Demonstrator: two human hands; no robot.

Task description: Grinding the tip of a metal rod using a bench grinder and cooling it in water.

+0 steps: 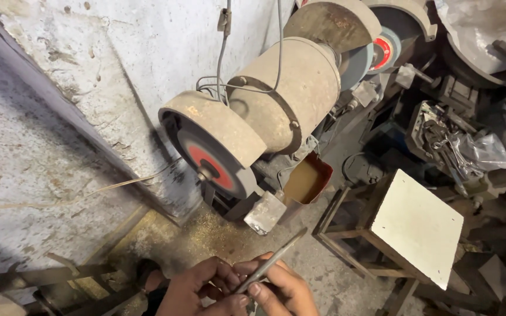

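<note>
Both my hands meet at the bottom middle of the head view around a thin grey metal rod [276, 256] that slants up to the right. My left hand [197, 288] pinches its lower end from the left. My right hand [285, 289] grips it from the right, thumb on top. The rod's tip points toward the bench grinder [276, 96], whose near grinding wheel [209, 161] has a red centre and a dusty guard. A small metal tool rest [265, 212] juts out below that wheel, a short way above the rod's tip.
A rusty open tin of brownish liquid [306, 180] sits beside the grinder base. A wooden stool with a white top [417, 225] stands at the right. Clutter of metal tools and plastic [464, 146] fills the far right. A rough white wall [60, 117] runs along the left.
</note>
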